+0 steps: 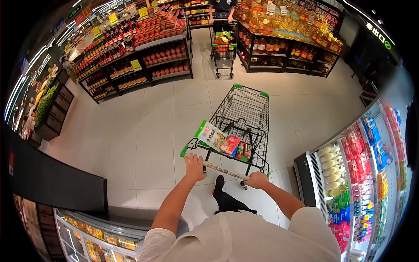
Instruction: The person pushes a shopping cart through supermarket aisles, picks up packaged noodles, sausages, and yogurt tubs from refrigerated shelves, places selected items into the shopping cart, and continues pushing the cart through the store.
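A black wire shopping cart [264, 94] with green corners stands in front of me, angled slightly to the right. My left hand [195, 167] is on the left end of its handle bar [224, 170], fingers over the bar. Toward the bar's right end, my right hand [257, 180] is wrapped around it in a closed grip. Near the handle, in the upper child-seat part, lie a white and green printed bag [211, 135] and a red and pink package [230, 145]. Small red packs [244, 151] sit beside them. Farther forward, the wire basket shows its bare mesh.
Ahead, a person [222, 6] holds another loaded cart [224, 48] between shelves of jars [161, 59] and oil bottles [279, 26]. A refrigerated display [331, 170] stands close on my right. To my left are a dark panel [56, 174] and a glass-front cooler [100, 236].
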The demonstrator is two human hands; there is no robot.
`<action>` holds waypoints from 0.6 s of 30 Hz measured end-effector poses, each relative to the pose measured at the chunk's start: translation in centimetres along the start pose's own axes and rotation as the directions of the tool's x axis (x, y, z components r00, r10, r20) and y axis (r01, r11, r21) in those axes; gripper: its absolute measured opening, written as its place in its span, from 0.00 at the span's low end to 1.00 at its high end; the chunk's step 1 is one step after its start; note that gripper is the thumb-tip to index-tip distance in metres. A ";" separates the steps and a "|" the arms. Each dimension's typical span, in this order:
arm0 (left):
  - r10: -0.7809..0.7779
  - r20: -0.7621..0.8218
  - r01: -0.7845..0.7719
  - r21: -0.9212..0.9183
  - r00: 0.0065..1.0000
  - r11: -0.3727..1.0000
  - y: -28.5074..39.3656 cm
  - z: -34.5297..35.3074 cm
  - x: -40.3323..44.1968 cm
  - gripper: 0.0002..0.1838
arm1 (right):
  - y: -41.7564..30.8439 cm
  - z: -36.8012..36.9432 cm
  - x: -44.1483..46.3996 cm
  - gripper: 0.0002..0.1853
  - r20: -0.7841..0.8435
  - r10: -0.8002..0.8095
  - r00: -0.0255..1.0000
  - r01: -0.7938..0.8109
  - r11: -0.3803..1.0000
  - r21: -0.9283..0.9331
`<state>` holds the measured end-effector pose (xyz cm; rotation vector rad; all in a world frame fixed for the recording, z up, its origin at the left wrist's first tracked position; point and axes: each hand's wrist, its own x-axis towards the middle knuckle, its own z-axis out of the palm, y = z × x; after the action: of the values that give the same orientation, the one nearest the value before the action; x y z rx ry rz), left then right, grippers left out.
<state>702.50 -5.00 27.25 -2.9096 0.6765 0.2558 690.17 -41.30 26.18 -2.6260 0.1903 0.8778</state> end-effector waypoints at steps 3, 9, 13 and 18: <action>0.046 0.040 -0.048 0.038 0.998 0.998 -1.2 -2.3 5.8 0.57 | -0.7 -2.5 2.7 0.29 -0.056 0.016 0.998 -0.016 1.000 0.002; 0.177 0.081 -0.188 0.159 0.981 0.969 -4.6 -3.3 17.1 0.57 | -1.6 -7.2 8.2 0.29 -0.172 0.087 0.981 -0.067 0.991 0.120; 0.271 0.142 -0.298 0.228 0.952 0.927 -6.7 -5.8 24.5 0.56 | -3.0 -11.3 11.4 0.30 -0.169 0.227 0.959 -0.199 0.965 0.169; 0.511 0.157 -0.531 0.136 0.845 0.836 -9.6 -8.5 32.6 0.41 | -3.9 -13.8 14.7 0.31 -0.156 0.340 0.927 -0.294 0.920 0.259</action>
<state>736.74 -11.80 30.08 -2.4617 1.3915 0.3943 710.40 -43.13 28.67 -2.4939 0.7466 0.6401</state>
